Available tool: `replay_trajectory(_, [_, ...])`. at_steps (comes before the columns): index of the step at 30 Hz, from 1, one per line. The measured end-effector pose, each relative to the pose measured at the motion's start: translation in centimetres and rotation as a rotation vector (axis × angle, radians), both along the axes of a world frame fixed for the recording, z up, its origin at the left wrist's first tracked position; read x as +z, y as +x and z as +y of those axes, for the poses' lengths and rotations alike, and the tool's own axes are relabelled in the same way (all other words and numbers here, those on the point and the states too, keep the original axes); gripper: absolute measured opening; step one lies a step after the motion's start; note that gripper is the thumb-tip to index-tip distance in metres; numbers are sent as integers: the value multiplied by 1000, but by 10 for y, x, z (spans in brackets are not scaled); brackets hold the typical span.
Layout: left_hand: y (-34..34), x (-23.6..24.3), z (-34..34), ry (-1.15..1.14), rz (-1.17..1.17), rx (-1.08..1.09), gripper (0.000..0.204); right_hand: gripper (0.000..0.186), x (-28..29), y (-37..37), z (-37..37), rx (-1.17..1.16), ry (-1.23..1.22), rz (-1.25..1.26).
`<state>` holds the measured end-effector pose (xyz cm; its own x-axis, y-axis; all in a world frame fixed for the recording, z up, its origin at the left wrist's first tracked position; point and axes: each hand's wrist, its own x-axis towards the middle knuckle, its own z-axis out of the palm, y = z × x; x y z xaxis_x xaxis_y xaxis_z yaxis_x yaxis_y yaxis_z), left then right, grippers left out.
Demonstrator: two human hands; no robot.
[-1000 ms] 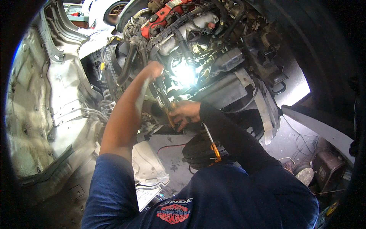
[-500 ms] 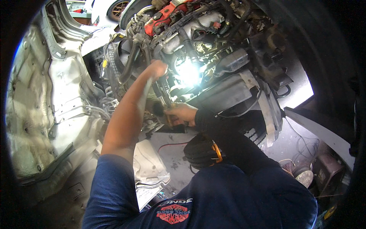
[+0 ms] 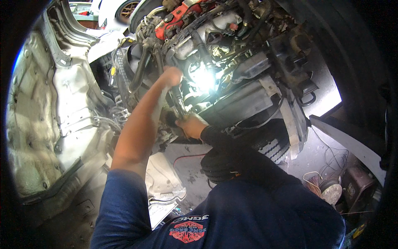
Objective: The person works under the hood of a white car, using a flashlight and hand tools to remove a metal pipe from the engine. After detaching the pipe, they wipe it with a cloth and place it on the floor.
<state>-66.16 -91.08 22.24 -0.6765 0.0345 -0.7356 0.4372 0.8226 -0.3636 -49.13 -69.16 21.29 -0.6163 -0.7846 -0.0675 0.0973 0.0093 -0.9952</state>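
My left hand [image 3: 172, 76] is closed among the hoses at the front of the engine [image 3: 209, 35]. What its fingers hold there is hidden behind the hand. Below it runs a long, shiny metal tool [image 3: 178, 103], whose exact kind I cannot make out. My right hand [image 3: 192, 125], in a black sleeve, is wrapped round the tool's lower end. Just left of those fingers is a dark round part [image 3: 170, 117]. A glaring work light [image 3: 205, 79] shines right of my left hand and washes out the parts around it.
A red engine cover [image 3: 174, 20] lies at the far side. Bare pale body panels [image 3: 76, 91] stand on the left. A black tyre [image 3: 217, 164] is near my right arm. Cables [image 3: 333, 157] trail over the floor at right, beside a thin pale panel [image 3: 348, 139].
My right hand has shifted slightly up and left, its grip turned more over the tool's lower end. My left hand stays nearly in place.
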Motion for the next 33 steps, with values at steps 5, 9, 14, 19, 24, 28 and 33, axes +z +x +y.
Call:
replay_trajectory(5, [2,5,17,-99,-48,-61,25,40,1,-9,4,52,65,-242])
replay_trajectory(9, [2,12,35,-185,-54,-77,23,47,4,-13,6,61,78,-394])
replay_trajectory(14, [6,3,30,-152,83,-7,26,40,5,-13,2,77,68,-387])
replay_trajectory(19, [7,-25,3,307,583,671,24,42,9,-17,-2,69,116,-423])
replay_trajectory(24, [-3,-15,7,-101,161,132,24,47,-2,-16,-6,62,98,-145])
replay_trajectory(28, [-2,7,34,-189,35,21,26,49,-25,-19,-16,154,193,76])
replay_trajectory(33, [5,13,40,-192,88,-12,25,44,-37,-26,-17,169,175,769])
